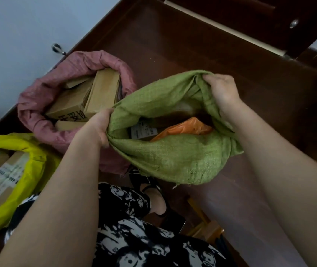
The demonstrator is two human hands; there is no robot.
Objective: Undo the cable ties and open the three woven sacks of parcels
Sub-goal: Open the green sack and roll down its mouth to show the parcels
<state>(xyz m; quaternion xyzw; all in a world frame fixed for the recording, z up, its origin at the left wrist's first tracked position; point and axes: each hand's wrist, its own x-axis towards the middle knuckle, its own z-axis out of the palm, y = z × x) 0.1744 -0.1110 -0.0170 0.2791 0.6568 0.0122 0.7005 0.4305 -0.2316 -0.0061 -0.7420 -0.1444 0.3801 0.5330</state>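
Sacks look nearly done: the pink sack [38, 97] and yellow sack [32, 160] stand open on the floor showing boxes, while the left hand [99, 126] and right hand [221, 89] pinch the green sack [173, 157] rim, spreading its mouth, no tie visible.

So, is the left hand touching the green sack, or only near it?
Touching. In the head view the left hand grips the bunched rim of the green sack, its fingers folded over the fabric edge, with no gap between them.
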